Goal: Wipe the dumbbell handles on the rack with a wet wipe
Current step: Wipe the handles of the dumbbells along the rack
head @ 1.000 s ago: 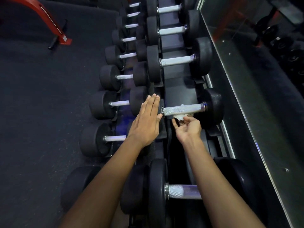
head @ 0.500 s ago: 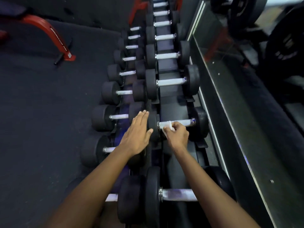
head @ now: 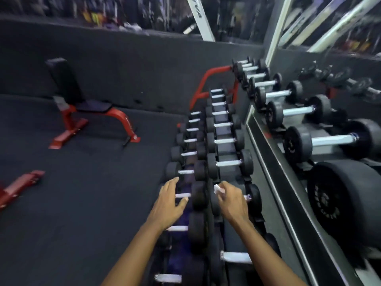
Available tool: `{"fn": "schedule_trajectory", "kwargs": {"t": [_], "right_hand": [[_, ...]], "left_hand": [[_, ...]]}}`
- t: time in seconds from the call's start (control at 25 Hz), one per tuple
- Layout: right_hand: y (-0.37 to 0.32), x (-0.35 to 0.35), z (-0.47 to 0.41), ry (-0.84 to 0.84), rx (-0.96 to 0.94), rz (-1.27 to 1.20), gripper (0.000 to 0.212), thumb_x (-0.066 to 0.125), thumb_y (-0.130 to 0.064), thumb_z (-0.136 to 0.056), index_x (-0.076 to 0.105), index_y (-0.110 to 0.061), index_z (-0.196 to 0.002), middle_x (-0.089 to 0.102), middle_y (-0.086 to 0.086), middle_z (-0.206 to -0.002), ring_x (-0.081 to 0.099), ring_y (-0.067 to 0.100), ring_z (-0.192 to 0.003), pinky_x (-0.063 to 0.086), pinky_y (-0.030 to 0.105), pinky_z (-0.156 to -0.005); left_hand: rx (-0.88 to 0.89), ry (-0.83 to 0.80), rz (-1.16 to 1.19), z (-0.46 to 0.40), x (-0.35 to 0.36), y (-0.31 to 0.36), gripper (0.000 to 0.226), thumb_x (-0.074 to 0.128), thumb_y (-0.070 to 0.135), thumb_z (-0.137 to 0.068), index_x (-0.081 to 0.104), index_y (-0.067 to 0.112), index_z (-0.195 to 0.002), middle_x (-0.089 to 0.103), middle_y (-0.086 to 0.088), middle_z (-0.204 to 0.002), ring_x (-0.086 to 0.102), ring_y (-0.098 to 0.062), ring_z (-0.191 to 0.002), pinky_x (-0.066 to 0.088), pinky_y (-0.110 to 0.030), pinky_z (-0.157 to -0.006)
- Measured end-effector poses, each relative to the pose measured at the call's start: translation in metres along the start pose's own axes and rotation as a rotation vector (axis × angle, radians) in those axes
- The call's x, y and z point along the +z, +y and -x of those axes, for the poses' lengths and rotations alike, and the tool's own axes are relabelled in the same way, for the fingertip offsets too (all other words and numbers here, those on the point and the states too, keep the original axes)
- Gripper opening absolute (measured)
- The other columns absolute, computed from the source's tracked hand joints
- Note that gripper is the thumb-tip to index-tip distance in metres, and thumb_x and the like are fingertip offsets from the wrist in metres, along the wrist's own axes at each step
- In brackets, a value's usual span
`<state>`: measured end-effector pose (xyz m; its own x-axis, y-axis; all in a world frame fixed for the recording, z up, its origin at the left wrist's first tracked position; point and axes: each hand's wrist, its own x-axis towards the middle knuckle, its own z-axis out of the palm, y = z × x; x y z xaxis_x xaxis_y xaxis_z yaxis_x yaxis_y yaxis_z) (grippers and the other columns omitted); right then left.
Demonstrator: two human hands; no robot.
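Note:
Two rows of black dumbbells with silver handles run away from me on a low rack (head: 228, 149). My right hand (head: 232, 200) is closed around a white wet wipe (head: 217, 189) over the handle of an upper-row dumbbell (head: 254, 198), hiding most of that handle. My left hand (head: 170, 203) hovers flat with fingers spread over a lower-row dumbbell handle (head: 182, 195), holding nothing. The frame is motion-blurred.
A mirror (head: 329, 124) along the right wall reflects the dumbbells. A red and black bench (head: 82, 108) stands on the dark rubber floor at the left, with another red frame piece (head: 19, 187) at the far left. A red rack support (head: 208, 79) rises behind the rows.
The view has tilted up, showing the bench and far wall. My right hand with the wipe has lifted from under the handle to above it; my left hand stays spread beside it.

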<state>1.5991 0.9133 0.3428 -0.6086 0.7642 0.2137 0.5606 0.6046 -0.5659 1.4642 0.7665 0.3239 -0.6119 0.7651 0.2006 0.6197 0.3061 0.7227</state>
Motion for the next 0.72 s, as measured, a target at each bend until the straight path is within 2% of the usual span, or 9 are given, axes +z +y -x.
{"fn": "schedule_trajectory", "kwargs": {"t": [0.12,0.28,0.4,0.52,0.72], "right_hand": [[-0.043,-0.028,0.029,-0.043,-0.104,0.009,0.016,0.054,-0.027,-0.09,0.057,-0.012,-0.085,0.066,0.015,-0.088,0.061,0.038,-0.087,0.045,0.037,-0.066],[-0.082,-0.054,0.063,-0.095,-0.21,0.041,0.015,0.054,-0.025,-0.086,0.053,-0.011,-0.08,0.066,0.014,-0.083,0.061,0.038,-0.084,0.043,0.035,-0.06],[-0.107,-0.065,0.08,-0.118,-0.24,0.038,0.017,0.051,-0.028,-0.087,0.051,-0.015,-0.077,0.065,0.013,-0.083,0.06,0.038,-0.083,0.042,0.034,-0.061],[-0.14,-0.066,0.093,-0.137,-0.288,0.043,0.023,0.048,-0.033,-0.091,0.057,-0.014,-0.083,0.064,0.01,-0.083,0.061,0.036,-0.083,0.043,0.033,-0.063],[-0.221,-0.047,0.116,-0.226,-0.456,0.016,0.026,0.047,-0.036,-0.093,0.058,-0.015,-0.081,0.062,0.004,-0.075,0.058,0.029,-0.072,0.04,0.03,-0.057]], "left_hand": [[-0.053,0.039,-0.002,0.047,-0.051,0.024,0.063,0.061,0.026,-0.09,0.032,0.011,-0.144,0.037,-0.004,-0.147,0.033,-0.016,-0.136,0.022,-0.02,-0.108],[-0.104,0.119,0.004,0.11,-0.107,0.043,0.06,0.064,0.026,-0.088,0.038,0.011,-0.141,0.045,-0.002,-0.142,0.04,-0.012,-0.132,0.027,-0.016,-0.103],[-0.138,0.188,-0.008,0.146,-0.139,0.049,0.06,0.063,0.028,-0.089,0.037,0.014,-0.141,0.045,0.001,-0.142,0.039,-0.01,-0.132,0.029,-0.019,-0.105],[-0.168,0.244,-0.011,0.174,-0.169,0.048,0.06,0.062,0.03,-0.088,0.037,0.019,-0.141,0.044,0.006,-0.142,0.037,-0.008,-0.133,0.031,-0.025,-0.107],[-0.267,0.383,-0.012,0.22,-0.221,0.034,0.056,0.063,0.031,-0.088,0.04,0.021,-0.138,0.045,0.008,-0.14,0.039,-0.009,-0.131,0.034,-0.033,-0.11]]}}
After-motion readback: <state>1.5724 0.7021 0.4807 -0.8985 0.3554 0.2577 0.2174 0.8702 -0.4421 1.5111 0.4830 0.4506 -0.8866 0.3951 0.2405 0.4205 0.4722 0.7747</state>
